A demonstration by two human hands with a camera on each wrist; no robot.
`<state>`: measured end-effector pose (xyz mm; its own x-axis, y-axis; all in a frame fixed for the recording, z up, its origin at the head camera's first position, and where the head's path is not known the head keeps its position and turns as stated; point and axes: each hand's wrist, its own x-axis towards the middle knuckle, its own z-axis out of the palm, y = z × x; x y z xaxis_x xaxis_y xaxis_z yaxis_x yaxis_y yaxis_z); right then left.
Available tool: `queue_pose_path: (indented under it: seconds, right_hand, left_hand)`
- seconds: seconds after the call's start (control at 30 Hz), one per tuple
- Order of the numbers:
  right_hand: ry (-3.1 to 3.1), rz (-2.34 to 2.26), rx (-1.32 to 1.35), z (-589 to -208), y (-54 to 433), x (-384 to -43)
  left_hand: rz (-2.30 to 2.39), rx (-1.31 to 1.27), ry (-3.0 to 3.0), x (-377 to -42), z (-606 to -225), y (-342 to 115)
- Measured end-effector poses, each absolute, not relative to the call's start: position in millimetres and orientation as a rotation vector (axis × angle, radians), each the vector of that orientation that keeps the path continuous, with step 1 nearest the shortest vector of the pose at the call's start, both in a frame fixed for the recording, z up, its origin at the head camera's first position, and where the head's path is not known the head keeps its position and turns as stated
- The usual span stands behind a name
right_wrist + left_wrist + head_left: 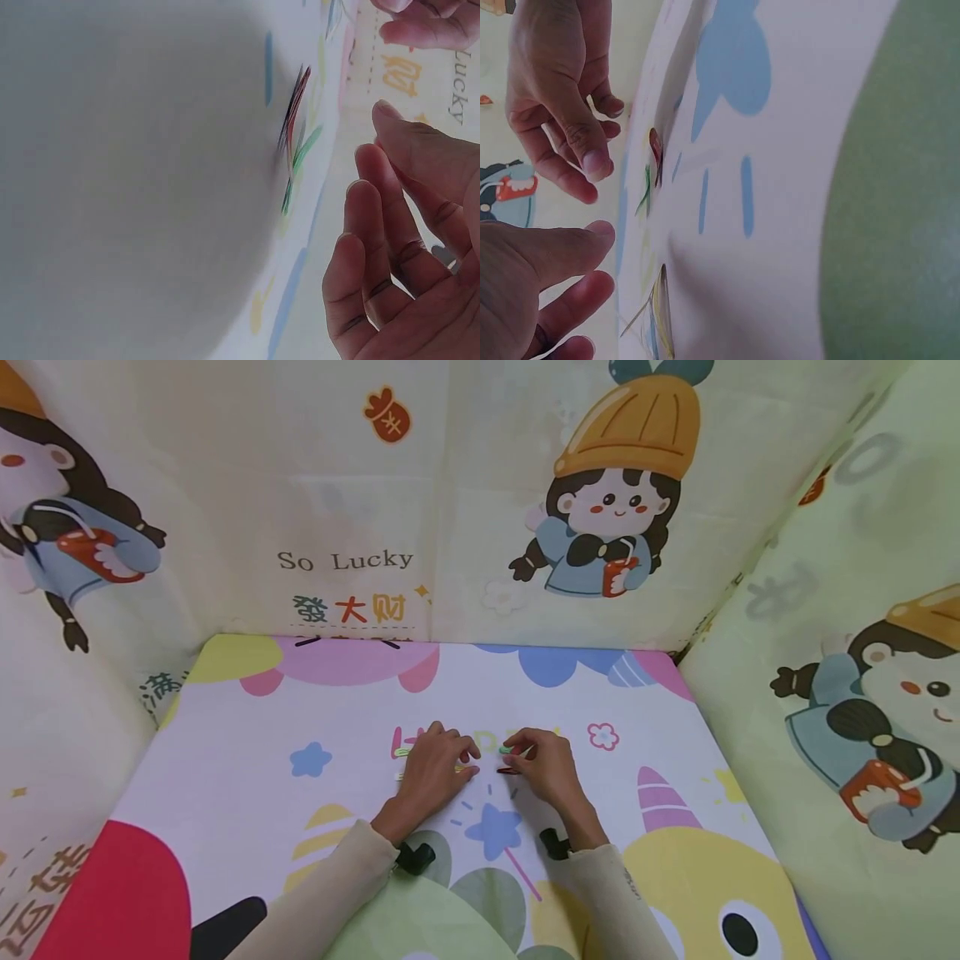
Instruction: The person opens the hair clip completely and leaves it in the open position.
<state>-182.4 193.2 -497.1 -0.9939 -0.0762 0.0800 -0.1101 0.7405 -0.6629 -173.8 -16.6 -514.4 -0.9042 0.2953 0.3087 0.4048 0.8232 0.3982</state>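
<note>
My left hand (pixel 435 766) hovers above the printed cloth with loosely bent fingers and nothing visible between them. Below it lie thin yellow, blue and pale strips or loops (pixel 660 315), too small to tell their kind. Opposite, my right hand (pixel 547 767) is held over the cloth, thumb and forefinger close together and no object seen in their grasp. A group of thin dark-red loops (pixel 295 112) lies under the right fingertips, with a green one (pixel 306 150) crossing beside it. In the head view, fingers partly hide both groups.
The table is covered with a cartoon-printed cloth (pixel 240 760). Printed fabric walls (pixel 480 527) stand at the back and on both sides. A black wrist mount (pixel 415 858) sits at the left cuff, another (pixel 555 843) at the right.
</note>
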Motion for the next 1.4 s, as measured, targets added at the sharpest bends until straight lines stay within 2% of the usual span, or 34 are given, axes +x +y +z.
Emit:
queue_pose_path:
  seconds: [0.6,1.4]
  right_hand:
    - [-2.925,1.093,0.027,-501,215,-177]
    - [-3.000,1.101,-0.008,-506,214,-176]
  left_hand:
    - [-0.672,-0.584,-2.793,-174,-515,3]
    - [-0.639,-0.627,-2.879,-180,-524,26]
